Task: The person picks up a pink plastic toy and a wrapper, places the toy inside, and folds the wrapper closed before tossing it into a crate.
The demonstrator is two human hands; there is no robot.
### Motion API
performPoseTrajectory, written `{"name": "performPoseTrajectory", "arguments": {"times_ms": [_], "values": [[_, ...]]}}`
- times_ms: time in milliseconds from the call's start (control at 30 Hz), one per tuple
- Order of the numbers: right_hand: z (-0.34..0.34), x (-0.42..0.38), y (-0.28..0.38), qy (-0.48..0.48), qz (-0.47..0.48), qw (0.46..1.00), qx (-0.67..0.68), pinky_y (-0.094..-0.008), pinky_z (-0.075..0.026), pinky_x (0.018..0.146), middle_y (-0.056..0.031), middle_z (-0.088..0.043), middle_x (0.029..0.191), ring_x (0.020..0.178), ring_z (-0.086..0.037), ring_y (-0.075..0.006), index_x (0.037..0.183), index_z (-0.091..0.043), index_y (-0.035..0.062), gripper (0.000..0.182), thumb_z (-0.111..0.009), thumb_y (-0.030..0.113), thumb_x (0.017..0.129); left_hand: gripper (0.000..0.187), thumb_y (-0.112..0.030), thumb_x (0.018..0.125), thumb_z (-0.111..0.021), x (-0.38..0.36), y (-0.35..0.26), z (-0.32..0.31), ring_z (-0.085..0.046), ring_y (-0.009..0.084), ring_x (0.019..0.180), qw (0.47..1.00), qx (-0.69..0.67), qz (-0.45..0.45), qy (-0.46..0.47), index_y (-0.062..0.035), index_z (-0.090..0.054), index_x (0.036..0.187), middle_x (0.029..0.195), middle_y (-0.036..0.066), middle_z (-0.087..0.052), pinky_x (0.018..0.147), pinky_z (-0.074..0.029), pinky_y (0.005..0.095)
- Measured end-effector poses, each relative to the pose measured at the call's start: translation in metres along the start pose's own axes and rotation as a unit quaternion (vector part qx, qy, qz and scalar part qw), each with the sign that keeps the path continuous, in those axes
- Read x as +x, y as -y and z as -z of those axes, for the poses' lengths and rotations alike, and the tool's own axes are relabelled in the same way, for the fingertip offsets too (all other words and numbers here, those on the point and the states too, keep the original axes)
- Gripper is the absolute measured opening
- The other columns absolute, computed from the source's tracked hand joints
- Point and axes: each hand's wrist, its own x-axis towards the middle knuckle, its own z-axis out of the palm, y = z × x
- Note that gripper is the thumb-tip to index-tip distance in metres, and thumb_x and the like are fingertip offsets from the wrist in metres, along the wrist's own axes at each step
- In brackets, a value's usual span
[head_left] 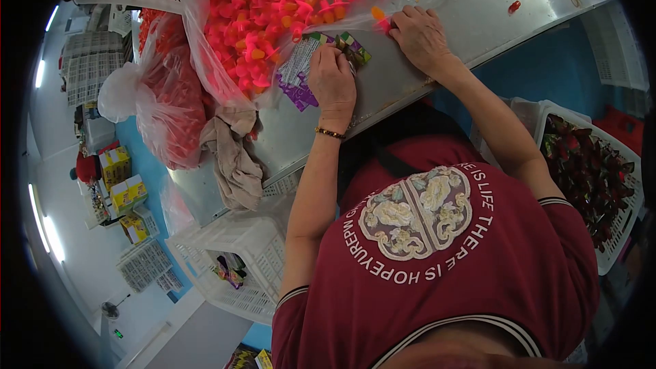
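My left hand [331, 82], with a beaded bracelet at its wrist, has its fingers closed on a green and purple printed wrapper [298, 68] that lies on the metal table [389, 82]. To the right, my right hand [420, 37] rests at the table with curled fingers, its fingertips against a small pink and orange piece [380, 19]. A large heap of pink and orange plastic pieces [260, 14] lies on clear plastic sheeting just beyond my left hand.
A beige cloth [232, 160] and a tied clear bag of red pieces [171, 109] are at the left table edge. White crates [232, 253] stand below left; a white basket [625, 222] of dark red packets is at right.
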Motion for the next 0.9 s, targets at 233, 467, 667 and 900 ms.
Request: {"name": "performPoseTrajectory", "arguments": {"times_ms": [233,467,667,900], "values": [[0.001,0.003,0.029,0.014,-0.025,0.976,0.215,-0.0394,-0.044,0.080,-0.0145,-0.066,0.081,0.080,-0.061,-0.0330,0.085,-0.060,0.0017,0.014,-0.062,0.014,0.080,0.008,0.000,0.077,-0.061,0.002,-0.001,0.000,-0.058,0.0322,0.086,1.000,0.003,-0.009,-0.010,-0.0003,-0.055,0.083,0.093,0.013,-0.060,0.072,-0.048,0.0405],[-0.013,-0.007,0.032,0.026,0.018,0.979,0.201,-0.0400,-0.041,0.082,-0.0146,-0.062,0.082,0.082,-0.058,-0.0334,0.089,-0.056,0.0039,0.012,-0.060,0.009,0.079,0.007,0.001,0.076,-0.060,0.000,0.003,0.000,-0.058,0.0329,0.085,0.999,-0.022,-0.011,-0.024,0.0011,-0.055,0.080,0.093,0.014,-0.060,0.073,-0.048,0.0410],[-0.010,-0.009,0.027,0.002,0.043,0.984,0.171,-0.0400,-0.040,0.082,-0.0134,-0.060,0.081,0.085,-0.057,-0.0332,0.089,-0.054,0.0048,0.014,-0.059,0.006,0.077,0.007,0.001,0.076,-0.061,-0.003,0.003,0.002,-0.059,0.0324,0.087,0.999,-0.048,0.002,-0.021,0.0019,-0.055,0.081,0.096,0.014,-0.061,0.074,-0.048,0.0401],[-0.013,-0.002,0.041,-0.013,0.041,0.986,0.159,-0.0391,-0.040,0.080,-0.0132,-0.059,0.082,0.085,-0.056,-0.0323,0.086,-0.053,0.0047,0.012,-0.060,0.006,0.076,0.007,0.002,0.077,-0.061,-0.002,0.006,0.002,-0.060,0.0318,0.086,0.996,-0.079,-0.001,-0.029,0.0027,-0.056,0.081,0.096,0.015,-0.062,0.074,-0.049,0.0384]]}}
